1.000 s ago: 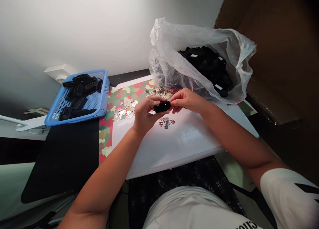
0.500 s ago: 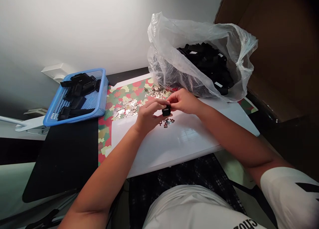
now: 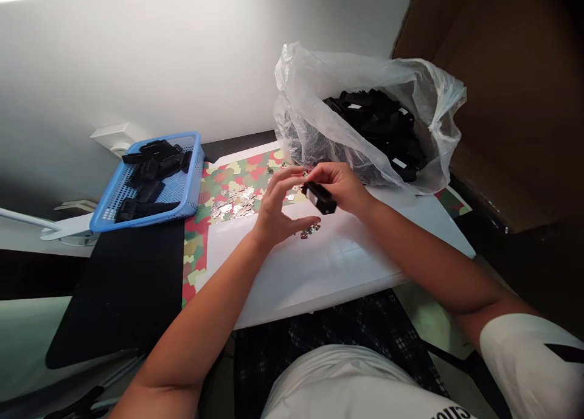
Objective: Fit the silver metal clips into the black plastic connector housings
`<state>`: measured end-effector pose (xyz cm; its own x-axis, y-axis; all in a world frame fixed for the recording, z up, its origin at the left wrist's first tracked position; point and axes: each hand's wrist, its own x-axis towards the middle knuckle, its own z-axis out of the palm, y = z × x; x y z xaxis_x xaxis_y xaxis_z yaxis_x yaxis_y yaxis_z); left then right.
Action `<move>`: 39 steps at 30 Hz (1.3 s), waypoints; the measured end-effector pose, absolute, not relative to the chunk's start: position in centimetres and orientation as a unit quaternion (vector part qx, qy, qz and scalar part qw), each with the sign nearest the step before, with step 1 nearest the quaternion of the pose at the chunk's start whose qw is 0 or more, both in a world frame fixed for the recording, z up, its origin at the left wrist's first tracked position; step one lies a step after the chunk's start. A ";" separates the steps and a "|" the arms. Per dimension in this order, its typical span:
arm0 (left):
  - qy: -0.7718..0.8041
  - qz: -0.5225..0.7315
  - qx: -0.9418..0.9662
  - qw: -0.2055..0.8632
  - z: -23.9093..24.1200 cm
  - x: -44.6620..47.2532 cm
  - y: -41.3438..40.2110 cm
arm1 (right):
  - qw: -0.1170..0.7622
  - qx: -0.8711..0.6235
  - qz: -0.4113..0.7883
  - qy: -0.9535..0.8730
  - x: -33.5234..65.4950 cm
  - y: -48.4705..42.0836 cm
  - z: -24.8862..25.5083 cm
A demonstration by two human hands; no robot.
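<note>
Housing (image 3: 320, 199), black plastic, oblong, is being clamped by fingers of right hand (image 3: 347, 186) near small metal pieces (image 3: 310, 230); its slanting long axis is being pointed toward left hand (image 3: 275, 215), thumb and fingers being held apart.

- I log this as a small-parts workshop corner; whether inside a home or a factory, I cannot tell.
- Bulk stock: a translucent plastic bag (image 3: 298, 96) holds many black parts (image 3: 378, 121); more lie in a blue basket (image 3: 195, 179).
- Small metal pieces (image 3: 237, 203) lie loose on a patterned sheet (image 3: 194, 258).
- My work surface: a white board (image 3: 342, 279) on a black table (image 3: 128, 285), beside a plain wall (image 3: 182, 60).
</note>
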<state>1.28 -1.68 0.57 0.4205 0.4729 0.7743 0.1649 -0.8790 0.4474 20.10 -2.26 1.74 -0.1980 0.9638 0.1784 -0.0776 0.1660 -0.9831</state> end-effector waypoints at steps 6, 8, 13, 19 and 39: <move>0.236 0.522 0.788 0.225 0.9 0.7 -1.9 | 0.512 -0.339 0.574 -0.541 19.5 -2.7 2.1; 0.233 0.532 0.788 0.204 1.0 0.8 -2.0 | 0.514 -0.351 0.556 -0.551 19.3 -3.0 2.1; 0.250 0.517 0.801 0.172 1.1 0.9 -1.9 | 0.509 -0.377 0.495 -0.595 19.3 -3.1 1.4; 0.323 0.430 0.842 0.035 0.4 0.9 -1.9 | 0.501 -0.391 0.397 -0.663 19.6 -3.1 0.5; 0.361 0.438 0.821 -0.052 -0.4 0.5 -1.0 | 0.378 -0.374 0.629 -0.567 18.9 -3.9 1.0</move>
<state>0.50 -1.00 -0.43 0.3549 0.5485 0.7571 0.6389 -0.7335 0.2319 18.86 -3.87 1.05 -0.4342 0.8999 -0.0413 -0.0508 -0.0703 -0.9962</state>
